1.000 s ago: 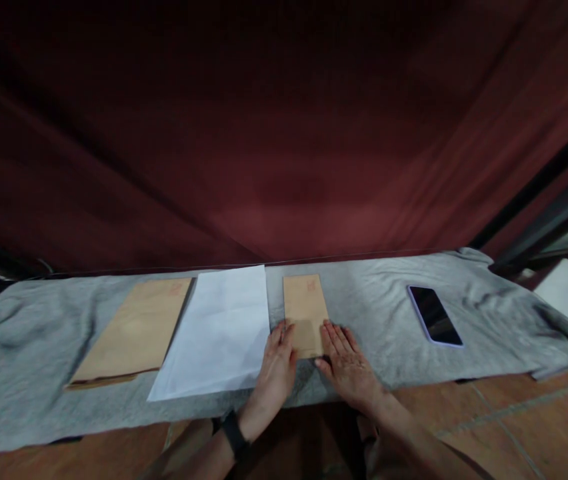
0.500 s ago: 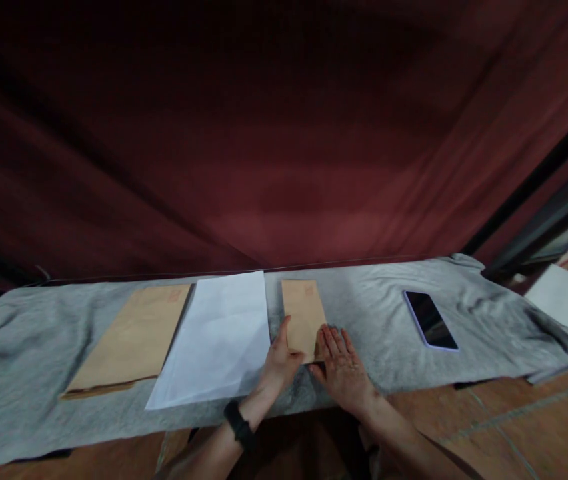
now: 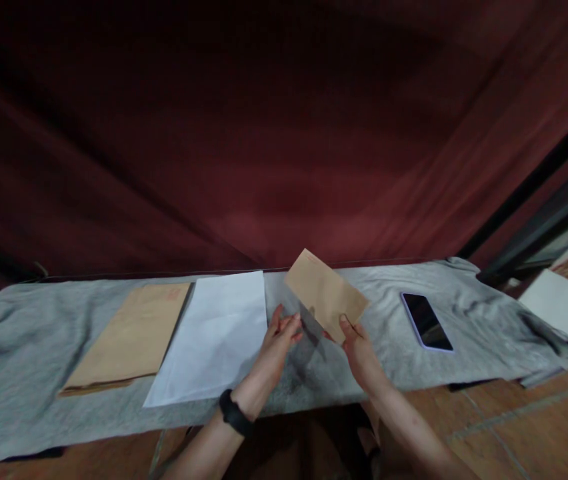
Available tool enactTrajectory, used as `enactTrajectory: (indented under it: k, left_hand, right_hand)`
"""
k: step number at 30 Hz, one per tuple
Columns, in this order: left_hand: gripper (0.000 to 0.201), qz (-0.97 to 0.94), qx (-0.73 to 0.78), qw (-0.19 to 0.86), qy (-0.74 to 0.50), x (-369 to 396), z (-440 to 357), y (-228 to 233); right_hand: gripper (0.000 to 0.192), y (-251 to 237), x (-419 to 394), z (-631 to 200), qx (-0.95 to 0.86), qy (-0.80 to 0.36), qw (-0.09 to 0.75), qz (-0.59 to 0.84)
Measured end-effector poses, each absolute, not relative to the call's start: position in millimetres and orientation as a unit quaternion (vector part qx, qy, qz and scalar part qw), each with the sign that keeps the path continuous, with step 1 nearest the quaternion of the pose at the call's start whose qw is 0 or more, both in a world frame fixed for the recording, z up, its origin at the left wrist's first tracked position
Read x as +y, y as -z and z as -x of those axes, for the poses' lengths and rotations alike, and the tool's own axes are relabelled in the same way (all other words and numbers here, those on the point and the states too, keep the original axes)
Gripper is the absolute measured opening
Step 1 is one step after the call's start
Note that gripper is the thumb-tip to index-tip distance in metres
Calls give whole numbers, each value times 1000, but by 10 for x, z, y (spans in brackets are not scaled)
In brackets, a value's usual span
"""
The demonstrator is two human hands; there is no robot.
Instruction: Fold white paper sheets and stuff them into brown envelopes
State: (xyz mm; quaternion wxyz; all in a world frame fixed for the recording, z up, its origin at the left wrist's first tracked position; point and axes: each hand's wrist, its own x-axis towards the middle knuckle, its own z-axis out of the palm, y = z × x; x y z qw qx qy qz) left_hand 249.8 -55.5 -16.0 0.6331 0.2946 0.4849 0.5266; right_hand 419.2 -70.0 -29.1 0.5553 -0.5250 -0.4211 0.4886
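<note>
A small brown envelope [image 3: 325, 293] is lifted off the grey cloth [image 3: 24, 360] and tilted, its long side running from upper left to lower right. My right hand [image 3: 357, 347] pinches its lower right corner. My left hand [image 3: 279, 340], with a black band at the wrist, hovers just left of the envelope's lower edge with the fingers stretched out and nothing in them. A white sheet [image 3: 219, 333] lies flat to the left of my left hand.
A large brown envelope [image 3: 129, 337] lies left of the white sheet. A dark phone [image 3: 425, 321] lies on the cloth to the right. A dark red curtain [image 3: 264, 133] hangs behind. White paper [image 3: 557, 303] sits at the far right.
The small envelope lay flat under both hands; my right hand has picked it up and turned it. My left hand has come off it.
</note>
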Motion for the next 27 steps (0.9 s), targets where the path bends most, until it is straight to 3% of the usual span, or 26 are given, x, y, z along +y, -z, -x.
enactTrajectory:
  k: [4,8,16,20,27]
  left_hand:
    - [55,-260,449,685,-511,-494,-2482,275]
    - [39,-247,471,655,-537,-427,-2404,285]
    - [45,-333,502,601,-525,-328,-2257,214]
    - [45,-343,491,631,-493,-421,-2372,187]
    - [49,-389,469,688,-394,-616,-2571,267]
  right_hand:
    - [46,293,-815,-4033,-339,-627,546,440]
    - [41,370,-908,-3970,-332,-678,487,439]
    - [26,451,-845,-4233,-268,-664,492,495]
    - [30,469,-837,-4266,-225,-667,538,464]
    - [36,535,-738,-4524,-217,-569,613,504]
